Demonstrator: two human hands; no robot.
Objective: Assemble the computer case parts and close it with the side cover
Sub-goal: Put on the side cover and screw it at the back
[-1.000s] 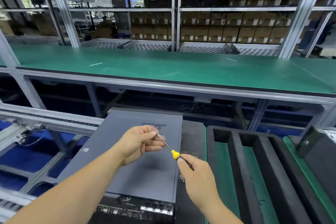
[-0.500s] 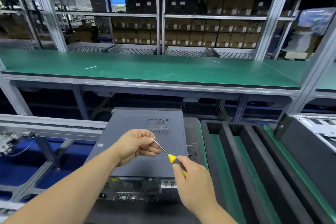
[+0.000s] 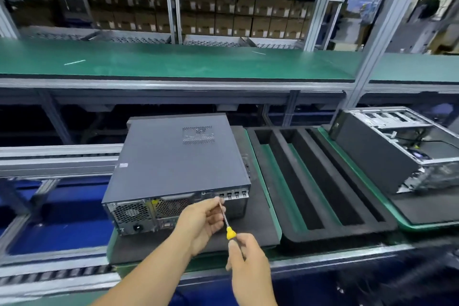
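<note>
Closed dark-grey steel computer case (image 3: 173,161), side cover on, flat on black foam pad: right hand (image 3: 246,259) grips yellow-handled screwdriver (image 3: 227,220), left hand (image 3: 202,221) pinches its shaft near the case's rear panel; seat tip squarely before turning.

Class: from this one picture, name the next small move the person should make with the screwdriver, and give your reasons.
Probably ease the screwdriver tip forward onto the rear edge of the closed computer case, likely to seat a screw. The side cover already lies on top, the left hand pinches the shaft near the tip, and the right hand grips the handle. No screw is discernible.
</note>
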